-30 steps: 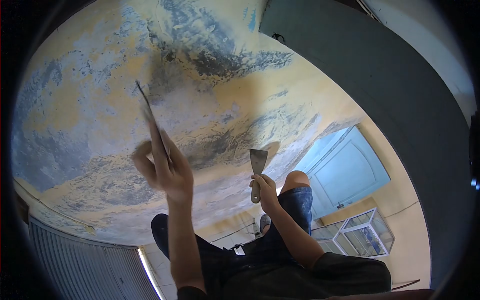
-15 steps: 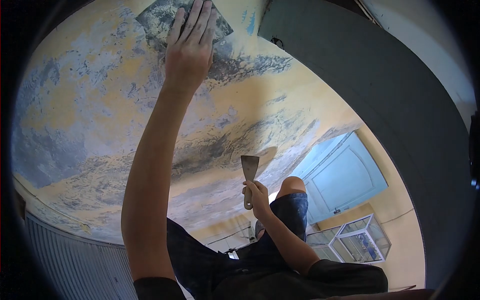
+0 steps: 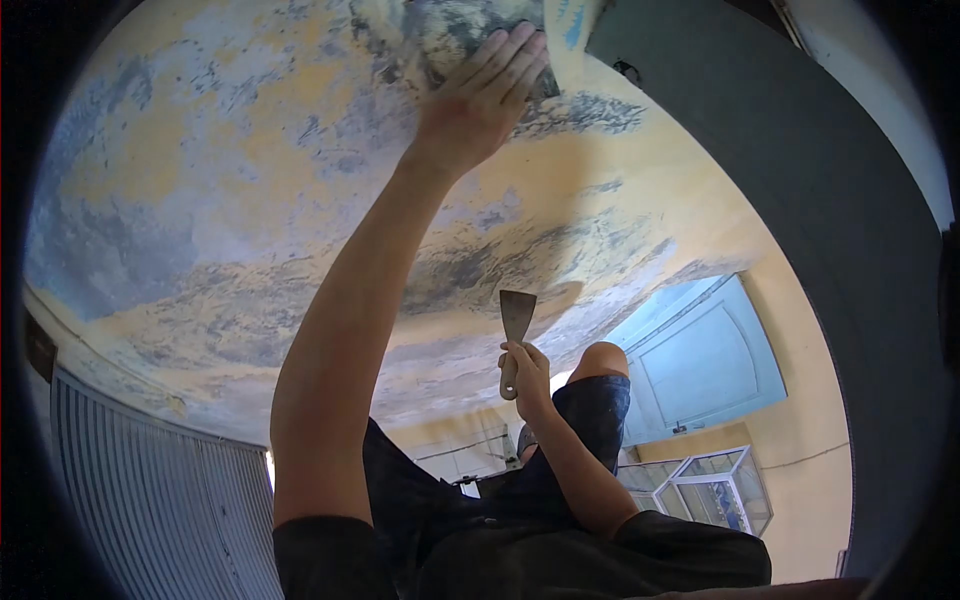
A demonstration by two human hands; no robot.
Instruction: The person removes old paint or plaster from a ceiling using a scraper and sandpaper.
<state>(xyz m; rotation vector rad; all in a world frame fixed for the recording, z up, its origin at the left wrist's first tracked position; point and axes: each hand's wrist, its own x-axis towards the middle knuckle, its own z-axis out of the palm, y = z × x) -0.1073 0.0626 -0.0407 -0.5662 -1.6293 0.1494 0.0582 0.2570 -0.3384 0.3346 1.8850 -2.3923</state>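
Note:
My left hand (image 3: 475, 112) is stretched up high on the wall, fingers straight and side by side, pressing a dark, dusty square sheet that looks like sandpaper (image 3: 462, 30) against the surface. Its thumb is hidden. Lower down, my right hand (image 3: 531, 372) is closed around the light handle of a putty knife (image 3: 517, 315). The blade points upward, apart from my left hand. Behind both hands, the wall (image 3: 240, 190) shows patchy yellow paint, pale filler and rough grey areas.
A dark curved panel or beam (image 3: 740, 130) runs down the right side. Beyond my raised knee (image 3: 603, 359) are a light-blue door (image 3: 705, 360) and a glass display case (image 3: 715, 490). A ribbed metal shutter (image 3: 160, 480) stands at lower left.
My left hand and the sandpaper have moved right across the wall, and the hand now slants to the right. My right hand still holds the putty knife upright. The view has shifted slightly.

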